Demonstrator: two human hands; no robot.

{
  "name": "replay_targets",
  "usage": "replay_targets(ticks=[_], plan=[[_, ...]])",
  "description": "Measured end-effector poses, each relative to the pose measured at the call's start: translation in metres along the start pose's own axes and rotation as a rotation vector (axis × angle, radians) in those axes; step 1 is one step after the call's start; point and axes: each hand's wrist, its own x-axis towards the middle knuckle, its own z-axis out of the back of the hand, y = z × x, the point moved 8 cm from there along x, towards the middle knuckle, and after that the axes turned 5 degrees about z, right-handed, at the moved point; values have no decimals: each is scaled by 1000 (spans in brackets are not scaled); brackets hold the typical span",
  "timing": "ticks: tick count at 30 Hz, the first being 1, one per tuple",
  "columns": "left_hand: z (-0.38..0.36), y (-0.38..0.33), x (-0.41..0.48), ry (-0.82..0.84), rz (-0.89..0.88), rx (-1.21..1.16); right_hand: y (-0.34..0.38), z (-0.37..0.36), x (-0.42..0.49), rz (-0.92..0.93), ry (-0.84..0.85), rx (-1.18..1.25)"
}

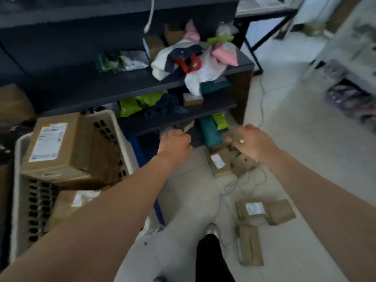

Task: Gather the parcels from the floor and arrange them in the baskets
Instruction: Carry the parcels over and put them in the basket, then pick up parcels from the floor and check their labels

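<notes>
Both bare forearms reach out over the pale tiled floor [305, 159]. The left hand [175, 143] has its fingers curled in, near the dark shelf's lower edge [179, 117]. The right hand [254, 141] is blurred, so I cannot tell how its fingers lie. Small brown cardboard parcels [218, 163] lie on the floor under it, with open floor to their right. The white perforated plastic basket [114, 129] stands at the left.
</notes>
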Motion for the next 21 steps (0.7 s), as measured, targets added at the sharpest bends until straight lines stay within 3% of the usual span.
replay_targets(ticks=[5,9,15,21], plan=[[-68,-86,84,141,-74,164,-150,-48,4,-238,172,18],[-136,-140,169,213,-98,196,-238,-92,52,-266,248,-2],[-260,-180,279,286,-112,141,-304,-197,155,-199,353,27],[-435,-146,349,376,-101,216,-337,-373,242,-145,433,77]])
